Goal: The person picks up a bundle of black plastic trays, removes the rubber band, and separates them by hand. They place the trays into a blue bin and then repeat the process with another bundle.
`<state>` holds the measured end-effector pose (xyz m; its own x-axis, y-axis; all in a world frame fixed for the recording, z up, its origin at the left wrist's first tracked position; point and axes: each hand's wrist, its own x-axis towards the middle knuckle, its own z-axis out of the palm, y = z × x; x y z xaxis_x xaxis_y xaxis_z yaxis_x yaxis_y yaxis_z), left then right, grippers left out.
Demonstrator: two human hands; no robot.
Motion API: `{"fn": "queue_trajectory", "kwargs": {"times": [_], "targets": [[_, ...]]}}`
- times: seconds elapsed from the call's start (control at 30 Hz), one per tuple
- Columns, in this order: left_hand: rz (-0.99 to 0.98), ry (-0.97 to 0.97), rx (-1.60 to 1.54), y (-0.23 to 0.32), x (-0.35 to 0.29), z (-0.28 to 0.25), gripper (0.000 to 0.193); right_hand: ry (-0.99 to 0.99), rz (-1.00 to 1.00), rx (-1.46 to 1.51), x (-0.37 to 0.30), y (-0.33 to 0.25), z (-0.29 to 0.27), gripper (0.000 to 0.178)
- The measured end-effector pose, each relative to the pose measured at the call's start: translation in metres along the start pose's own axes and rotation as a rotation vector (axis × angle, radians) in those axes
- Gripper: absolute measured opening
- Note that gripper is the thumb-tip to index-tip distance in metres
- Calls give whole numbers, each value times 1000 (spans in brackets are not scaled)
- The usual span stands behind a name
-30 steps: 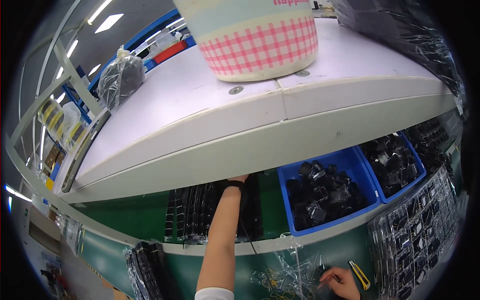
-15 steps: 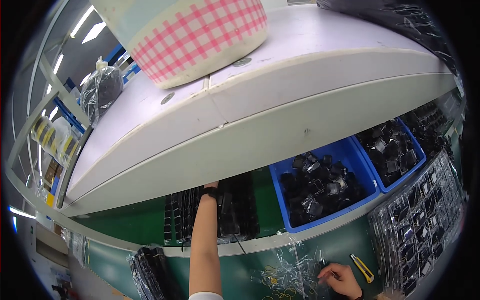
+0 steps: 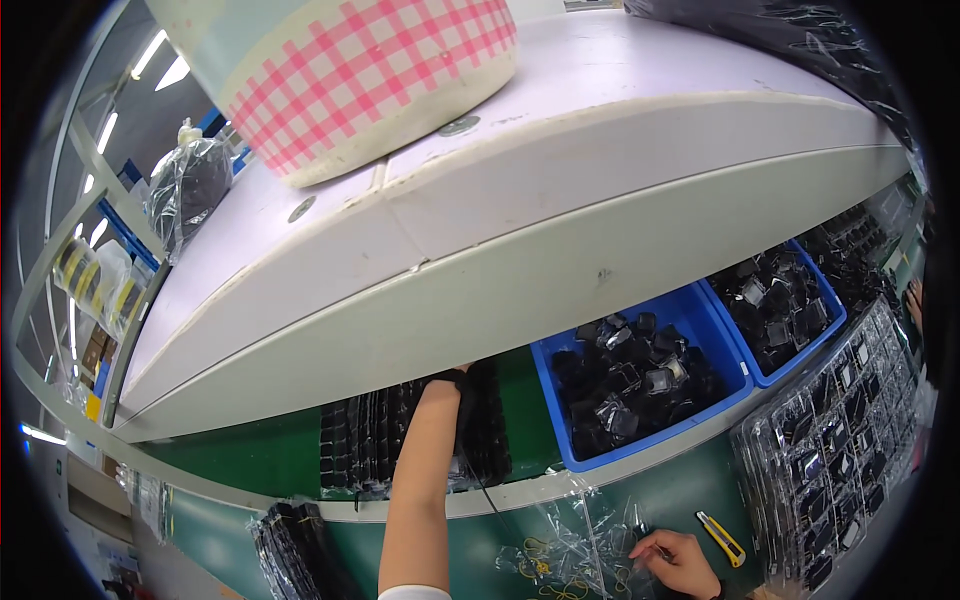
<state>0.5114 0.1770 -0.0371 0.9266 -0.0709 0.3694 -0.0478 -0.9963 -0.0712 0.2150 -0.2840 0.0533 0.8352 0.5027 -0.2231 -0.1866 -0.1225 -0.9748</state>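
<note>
A tub is set on the shelf, with a tied bag placed to its left and a large bag to its right. Below, stacked trays are ranged left of two side-by-side bins filled with small cases. On the counter, plastic wrapping is strewn left of the right hand; a utility knife is laid between that hand and blister trays stacked at far right.

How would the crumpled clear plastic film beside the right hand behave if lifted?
The clear plastic film looks floppy, given its creases, and probably light, being thin and see-through. The yellow loops among it might snag.
</note>
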Motion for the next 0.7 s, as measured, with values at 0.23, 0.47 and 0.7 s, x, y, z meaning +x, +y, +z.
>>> {"fn": "queue_trajectory", "kwargs": {"times": [0.23,0.47,0.7], "targets": [[-321,5,259,0,1,-16,36,10,-25,-20,0,8,2,14],[8,-56,-122,33,5,-14,50,28,-60,-50,-1,6,0,13],[-42,-400,-96,63,16,-54,58,36,-32,-48,-2,8,-1,13]]}}
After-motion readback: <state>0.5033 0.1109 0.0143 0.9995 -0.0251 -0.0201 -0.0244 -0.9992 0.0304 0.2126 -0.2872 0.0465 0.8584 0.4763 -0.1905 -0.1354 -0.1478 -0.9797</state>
